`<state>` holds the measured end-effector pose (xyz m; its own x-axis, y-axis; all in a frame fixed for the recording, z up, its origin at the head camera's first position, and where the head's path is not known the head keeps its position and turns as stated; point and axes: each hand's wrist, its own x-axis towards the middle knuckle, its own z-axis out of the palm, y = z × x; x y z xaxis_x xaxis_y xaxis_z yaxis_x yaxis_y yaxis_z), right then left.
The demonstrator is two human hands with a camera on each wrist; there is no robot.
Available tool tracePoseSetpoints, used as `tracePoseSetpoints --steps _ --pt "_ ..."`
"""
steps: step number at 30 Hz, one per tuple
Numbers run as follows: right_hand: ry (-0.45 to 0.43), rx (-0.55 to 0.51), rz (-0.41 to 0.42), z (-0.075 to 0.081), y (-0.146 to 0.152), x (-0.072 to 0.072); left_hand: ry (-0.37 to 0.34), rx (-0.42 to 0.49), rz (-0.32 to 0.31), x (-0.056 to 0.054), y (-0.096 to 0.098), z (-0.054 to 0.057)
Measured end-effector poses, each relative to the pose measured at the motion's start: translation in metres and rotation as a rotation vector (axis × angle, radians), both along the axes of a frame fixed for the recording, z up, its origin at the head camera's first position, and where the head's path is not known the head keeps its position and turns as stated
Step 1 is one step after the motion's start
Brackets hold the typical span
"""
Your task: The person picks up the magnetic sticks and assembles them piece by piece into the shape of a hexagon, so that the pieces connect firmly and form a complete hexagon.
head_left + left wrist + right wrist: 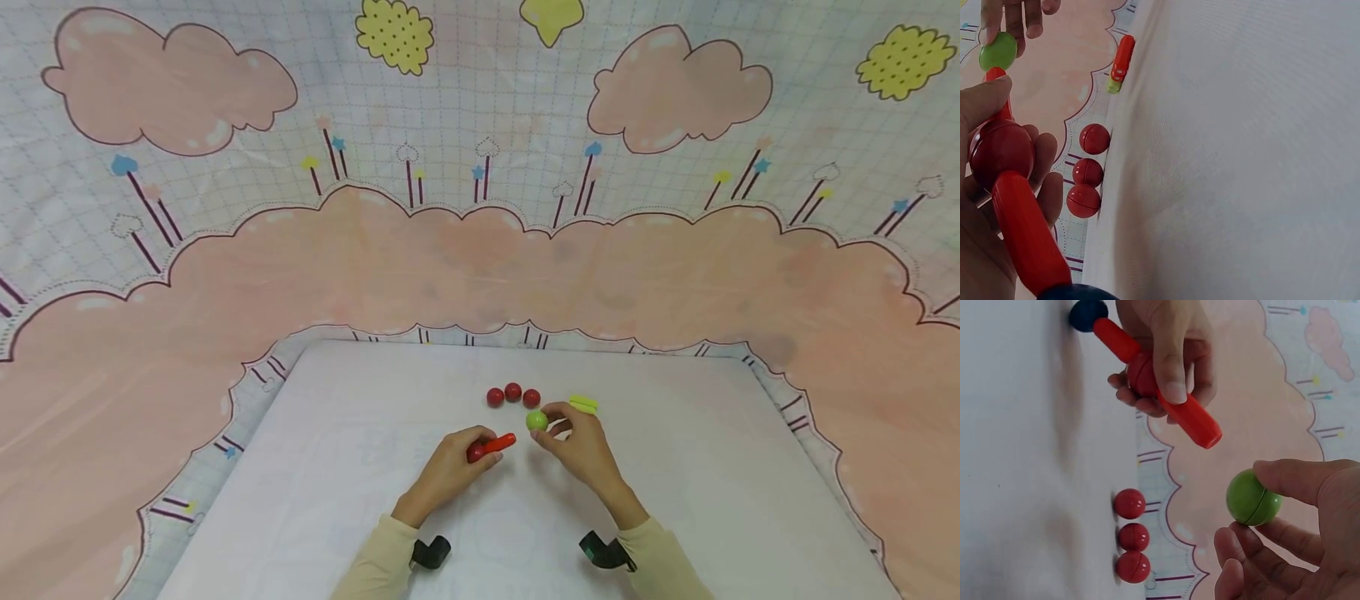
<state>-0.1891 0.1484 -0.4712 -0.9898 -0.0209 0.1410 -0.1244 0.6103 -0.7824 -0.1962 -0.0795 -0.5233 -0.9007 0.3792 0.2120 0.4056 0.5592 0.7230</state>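
In the head view my left hand (447, 465) grips a joined piece at its red ball (476, 452). One red rod (1191, 422) sticks out toward the right hand, its free end bare. From the ball's other side runs a second red rod (1027, 231), with a dark blue ball (1088, 315) at its end. My right hand (587, 450) pinches a green ball (1252, 497) between thumb and fingertips. The right wrist view shows a gap between this ball and the rod's free end.
Three loose red balls (513, 391) lie in a short row on the white tabletop (360, 408), beyond the hands. Yellow-green rods (583, 403) lie just behind the right hand. A loose red rod (1124, 57) shows beside them in the left wrist view.
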Motion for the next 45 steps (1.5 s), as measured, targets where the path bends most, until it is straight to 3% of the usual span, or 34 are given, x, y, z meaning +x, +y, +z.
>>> tracePoseSetpoints --steps 13,30,45 --pt "-0.022 0.023 0.009 -0.002 -0.002 0.012 -0.004 -0.014 -0.001 0.000 0.001 -0.003" --pt "-0.036 -0.022 0.069 -0.015 -0.010 0.013 0.020 -0.016 -0.026 0.003 0.003 -0.001" --pt "-0.016 -0.053 0.171 -0.026 -0.024 0.018 0.055 -0.016 -0.055 0.002 0.011 0.003"
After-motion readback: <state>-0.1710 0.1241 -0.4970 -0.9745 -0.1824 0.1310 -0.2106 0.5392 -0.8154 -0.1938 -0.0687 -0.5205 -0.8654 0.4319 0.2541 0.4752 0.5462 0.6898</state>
